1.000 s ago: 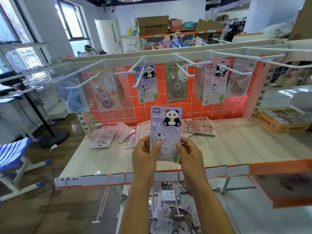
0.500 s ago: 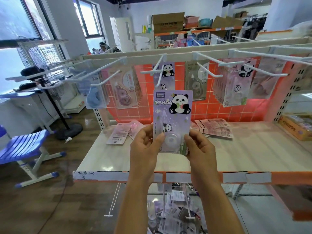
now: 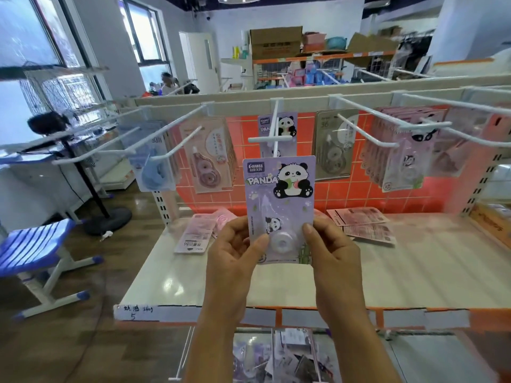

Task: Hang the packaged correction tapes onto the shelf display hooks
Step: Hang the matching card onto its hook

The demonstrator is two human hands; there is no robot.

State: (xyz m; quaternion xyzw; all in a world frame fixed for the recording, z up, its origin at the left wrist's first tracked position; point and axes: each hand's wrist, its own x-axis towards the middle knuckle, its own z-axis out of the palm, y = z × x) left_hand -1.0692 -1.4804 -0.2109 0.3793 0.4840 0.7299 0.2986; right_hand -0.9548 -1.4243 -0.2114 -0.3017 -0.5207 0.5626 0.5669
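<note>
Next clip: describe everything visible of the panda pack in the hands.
The panda pack is a lilac card, upright, facing the camera, printed PANDA with a cartoon panda. A clear blister low on it holds a pale round tape. The left hand and right hand pinch its lower edges, thumbs in front. Its top sits below a white hook carrying a matching pack.

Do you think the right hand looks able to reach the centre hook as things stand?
Probably yes: the right hand holds the panda pack just below the centre hook, with nothing between.
</note>
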